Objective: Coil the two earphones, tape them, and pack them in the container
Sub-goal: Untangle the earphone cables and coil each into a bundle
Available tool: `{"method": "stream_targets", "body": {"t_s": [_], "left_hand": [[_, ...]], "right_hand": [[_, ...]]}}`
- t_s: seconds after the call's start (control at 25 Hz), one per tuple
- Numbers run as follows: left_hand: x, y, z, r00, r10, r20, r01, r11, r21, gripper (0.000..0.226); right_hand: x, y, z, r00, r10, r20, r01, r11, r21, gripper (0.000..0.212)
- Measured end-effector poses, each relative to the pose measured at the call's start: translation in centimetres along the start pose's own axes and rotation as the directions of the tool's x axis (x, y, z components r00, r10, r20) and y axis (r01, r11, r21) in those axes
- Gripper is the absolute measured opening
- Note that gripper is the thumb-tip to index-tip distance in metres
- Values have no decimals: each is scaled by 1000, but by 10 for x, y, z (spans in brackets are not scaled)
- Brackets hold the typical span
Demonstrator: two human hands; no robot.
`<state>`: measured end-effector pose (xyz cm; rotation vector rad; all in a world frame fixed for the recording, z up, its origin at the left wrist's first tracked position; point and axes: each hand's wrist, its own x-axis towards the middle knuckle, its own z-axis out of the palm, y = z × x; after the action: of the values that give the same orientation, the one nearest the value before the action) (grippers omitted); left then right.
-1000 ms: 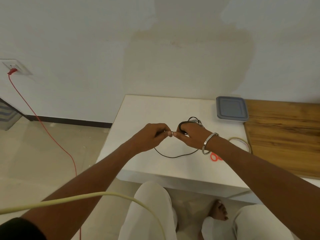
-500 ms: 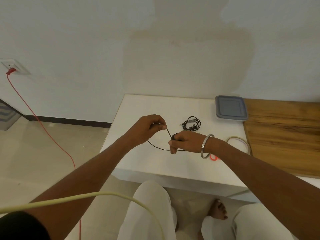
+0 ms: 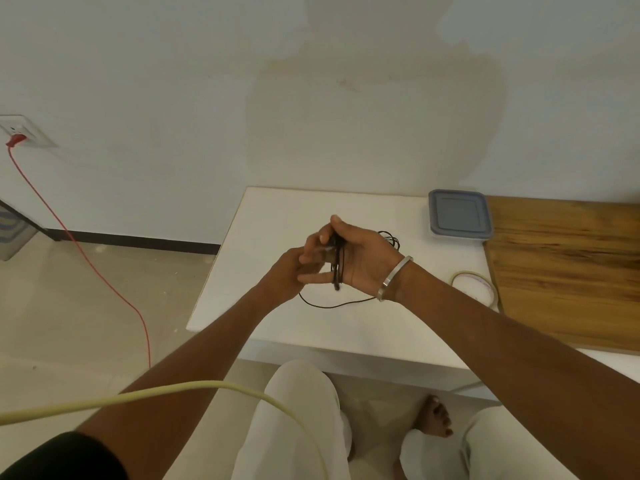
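My right hand [image 3: 363,261] is raised above the white table [image 3: 277,216] with its palm toward me. A black earphone cord [image 3: 337,268] is wound in several turns round its fingers, and the thumb presses the cord at the top. My left hand [image 3: 285,277] sits just left of those fingers with its own fingers curled on the cord. The loose tail [image 3: 332,306] curves across the table below both hands. The second earphone [image 3: 393,239] lies as a loose bundle behind my right hand. The container [image 3: 459,216], with its grey lid on, stands at the back right.
A roll of clear tape [image 3: 472,284] lies by my right wrist, next to a wooden board [image 3: 571,271] on the right. A red cable [image 3: 86,258] runs from a wall socket over the floor at left. A pale cable [image 3: 207,388] crosses my lap.
My right hand has lifted and turned palm up, with the cord now wrapped round its fingers. My left hand moved right and down to meet it. The loose tail has shortened.
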<state>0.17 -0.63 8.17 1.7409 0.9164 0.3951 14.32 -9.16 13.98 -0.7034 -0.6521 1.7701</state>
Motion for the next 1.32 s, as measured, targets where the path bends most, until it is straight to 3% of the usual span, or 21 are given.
{"method": "stream_targets", "body": {"t_s": [0.12, 0.24, 0.52, 0.72, 0.84, 1.12, 1.32], "left_hand": [[-4, -5, 15, 996, 6, 84, -8, 1000, 19, 35], [-12, -7, 23, 980, 75, 186, -108, 979, 173, 39], [-15, 5, 17, 954, 103, 282, -166, 964, 208, 23], [-16, 5, 7, 957, 117, 265, -192, 940, 280, 22], [-15, 8, -1, 966, 128, 223, -194, 931, 309, 21], [-11, 13, -20, 977, 156, 145, -194, 934, 300, 29], [-8, 15, -29, 979, 161, 123, -192, 932, 309, 24]], "right_hand": [[4, -2, 6, 990, -101, -99, 109, 991, 77, 38], [8, -4, 4, 963, -178, -202, 190, 981, 43, 37], [10, -5, -12, 840, -368, -399, 195, 890, -411, 37], [4, 0, -29, 824, -485, -292, 75, 605, -793, 30], [-3, 4, -45, 857, -484, -176, -40, 278, -960, 27], [-13, 10, -71, 952, -277, -130, -189, -199, -962, 35], [-16, 14, -80, 971, -214, -108, -172, -310, -935, 36]]}}
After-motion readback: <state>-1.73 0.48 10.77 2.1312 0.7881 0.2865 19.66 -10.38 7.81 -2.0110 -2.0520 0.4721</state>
